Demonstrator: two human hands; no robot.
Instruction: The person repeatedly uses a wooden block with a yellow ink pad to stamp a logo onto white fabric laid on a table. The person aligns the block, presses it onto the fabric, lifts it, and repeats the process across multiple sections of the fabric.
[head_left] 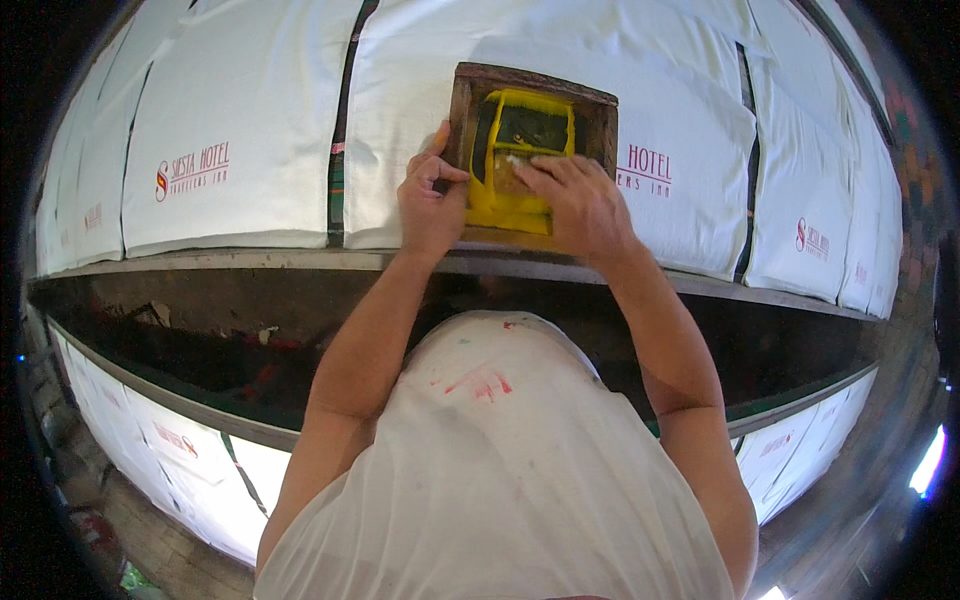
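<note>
Fingers, left: your left hand point(432, 205) curls its fingers point(432, 172) together against the left edge of the wooden frame point(533, 150), with the thumb lying over them.
Fingers, right: your right hand point(578, 205) lies flat on the frame, its fingers point(535, 172) pressed close together and pointing left over the yellow part; what is under the fingertips I cannot tell.
Frame: it is a small brown wooden frame with a dark screen, lined with yellow tape or paint point(505, 205); it lies on a white cloth sheet point(560, 70), in the middle of the scene and a little far from you.
Frame position: its right side covers part of the red printed mark point(645, 170) on that sheet.
Sheets: more white sheets point(230, 130) lie side by side to the left and to the right, each one with a red mark, with dark gaps between them.
Counter: the sheets rest on a long counter point(250, 260) whose near edge runs from left to right just below your hands.
Lower level: another row of white sheets point(170, 430) lies near you, under the counter edge.
Your body: your white shirt point(490, 470) has small red stains.
</note>
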